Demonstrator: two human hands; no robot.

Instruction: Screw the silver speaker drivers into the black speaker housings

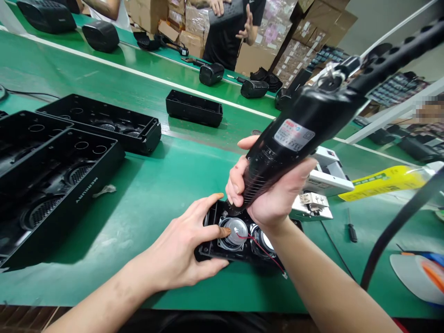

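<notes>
My right hand [270, 185] is wrapped round a black electric screwdriver [305, 125], whose tip points down into a small black speaker housing [211, 247] on the green table. Round silver speaker drivers [236, 231] with a red wire [263, 249] sit inside it. My left hand [183, 252] holds the housing's left end, thumb and fingers spread around it, one finger resting on a driver.
Large black speaker shells [52, 175] are stacked at the left, another [104, 122] behind them. A black housing [194, 107] lies mid-table. White parts [326, 178], a yellow package [385, 180], a small screwdriver [352, 229] and tape [416, 275] lie at the right. Another person [232, 27] stands across the table.
</notes>
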